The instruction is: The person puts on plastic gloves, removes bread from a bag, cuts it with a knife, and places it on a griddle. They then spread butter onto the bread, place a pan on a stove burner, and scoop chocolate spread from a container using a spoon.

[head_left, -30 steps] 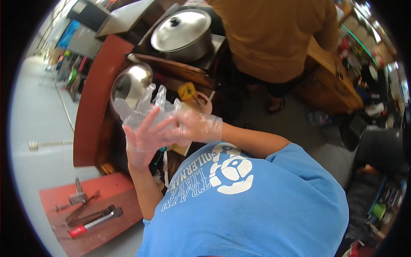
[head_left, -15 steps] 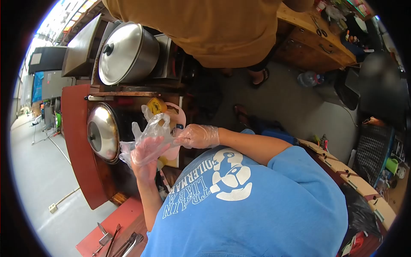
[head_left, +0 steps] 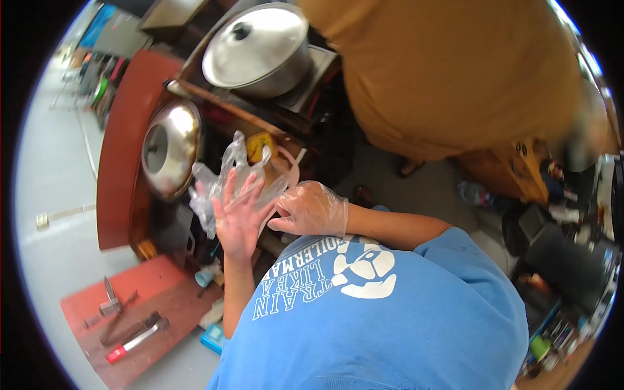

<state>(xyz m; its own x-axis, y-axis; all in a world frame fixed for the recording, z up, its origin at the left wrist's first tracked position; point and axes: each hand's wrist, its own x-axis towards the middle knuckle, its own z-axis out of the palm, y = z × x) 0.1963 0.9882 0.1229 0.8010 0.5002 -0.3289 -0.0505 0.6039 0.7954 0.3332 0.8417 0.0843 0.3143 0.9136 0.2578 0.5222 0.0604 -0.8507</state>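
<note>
Thin clear plastic covers my right hand (head_left: 309,208), whose fingers are pinched on the edge of a second clear plastic glove (head_left: 235,156). My left hand (head_left: 239,218) has its fingers spread and overlaps this loose glove, whose empty fingertips stick out beyond my own. How far the fingers are inside it is hard to tell. Just behind the glove is a yellow object (head_left: 260,147), beside a pink rounded item (head_left: 290,168) that is partly hidden.
A lidded pot (head_left: 260,52) stands on a stove at the top. Left of my hands is a domed metal lid (head_left: 172,149). Tongs (head_left: 140,339) lie on a red table (head_left: 156,276) at the lower left. A person in a brown shirt (head_left: 448,71) stands close, upper right.
The view has swung, bringing the red table further in. My left fingers have spread apart within the glove area, and my right hand still grips the glove's edge. The person in brown appears further right.
</note>
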